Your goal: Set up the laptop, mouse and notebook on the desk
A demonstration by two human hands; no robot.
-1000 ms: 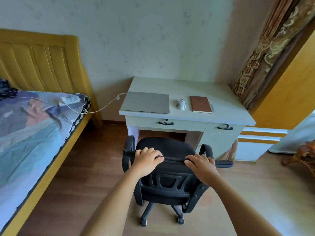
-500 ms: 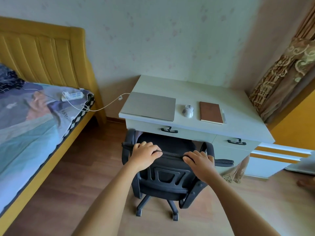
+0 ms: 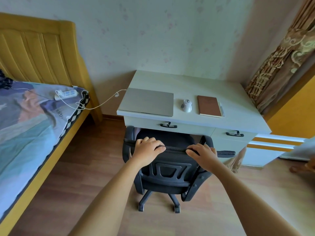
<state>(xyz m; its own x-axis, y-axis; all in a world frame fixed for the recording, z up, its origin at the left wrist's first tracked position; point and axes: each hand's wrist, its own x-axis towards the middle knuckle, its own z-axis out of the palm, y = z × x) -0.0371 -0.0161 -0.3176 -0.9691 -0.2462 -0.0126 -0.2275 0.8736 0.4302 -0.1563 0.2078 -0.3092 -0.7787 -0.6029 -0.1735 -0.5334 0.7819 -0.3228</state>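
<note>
With your left hand [image 3: 148, 149] and right hand [image 3: 202, 155] both curled over the chair back [image 3: 173, 149], take the closed, stiff, heavier laptop [image 3: 147, 103] on the desk [image 3: 238, 106] by its edges, then the light notebook [image 3: 209, 106], then the smooth mouse [image 3: 187, 105] between them.

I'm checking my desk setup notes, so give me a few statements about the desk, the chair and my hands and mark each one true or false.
1. The laptop is open. False: its lid is shut and it lies flat on the desk.
2. The white mouse lies between the laptop and the brown notebook. True.
3. Both the left hand and the right hand grip the top of the office chair backrest. True.
4. The white cable runs from the laptop to a wall socket. False: it leads to the power strip on the bed.
5. Both desk drawers are pulled open. False: they are closed.
</note>
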